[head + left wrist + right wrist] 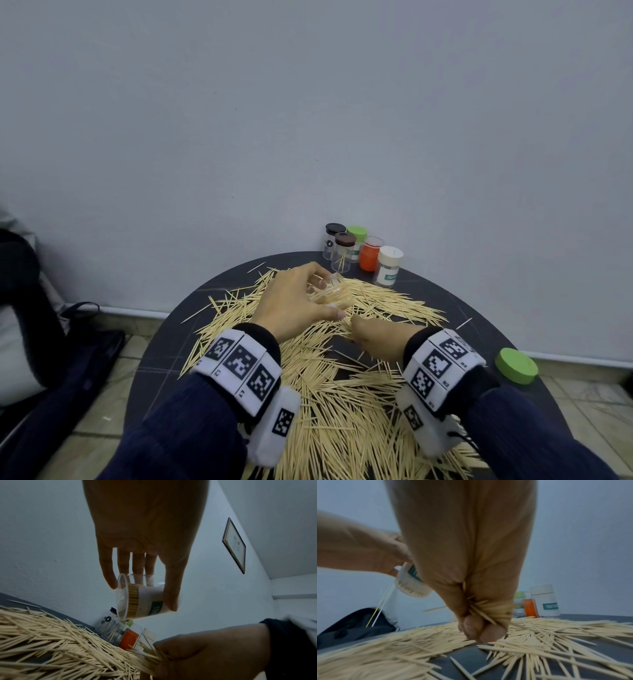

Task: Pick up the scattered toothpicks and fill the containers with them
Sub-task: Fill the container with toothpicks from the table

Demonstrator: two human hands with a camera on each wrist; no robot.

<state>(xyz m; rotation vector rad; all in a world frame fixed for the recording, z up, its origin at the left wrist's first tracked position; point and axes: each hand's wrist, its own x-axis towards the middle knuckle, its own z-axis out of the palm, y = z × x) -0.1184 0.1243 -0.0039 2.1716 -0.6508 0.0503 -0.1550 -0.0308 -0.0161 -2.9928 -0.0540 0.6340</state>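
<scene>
Toothpicks (342,394) under both hands (294,305)

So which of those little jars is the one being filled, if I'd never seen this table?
Start at the round dark table strewn with toothpicks. Five jars stand together at its far edge by the wall. The one being filled is apart from them: a clear container, lidless and tilted, already part full, held above the pile by the left hand.

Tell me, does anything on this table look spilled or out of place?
Yes. Toothpicks lie strewn in a thick heap across the dark round table rather than in the containers by the wall. A loose green lid sits alone at the table's right edge. The left hand holds an open container tilted.
</scene>
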